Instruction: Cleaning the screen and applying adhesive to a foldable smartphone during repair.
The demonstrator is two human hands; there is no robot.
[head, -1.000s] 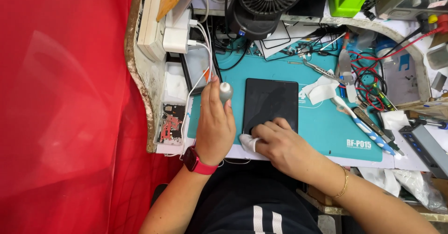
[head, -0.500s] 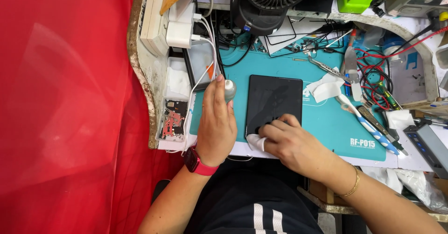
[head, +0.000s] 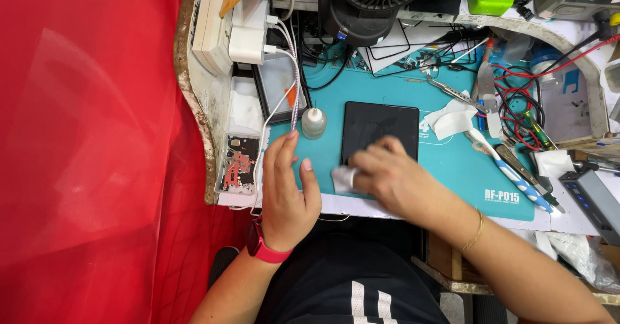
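A black rectangular device, a phone or small tablet lying flat with its dark glass face up, rests on the teal work mat near the centre of the bench. Its long axis runs near to far; the far short edge points toward the black fan at the back of the bench.

The right hand covers the near part of the device. Its fingers are curled and pinch a white cloth wad, which is pressed against the near left corner of the device.

The left hand lies palm down on the mat, just left of the device. Its fingers are extended and close together, holding nothing. The fingertips point far, toward a small clear bottle that stands upright just beyond them; contact cannot be determined.

To the right of the device lie crumpled white tissue, metal tweezers and a blue-and-white handled tool.
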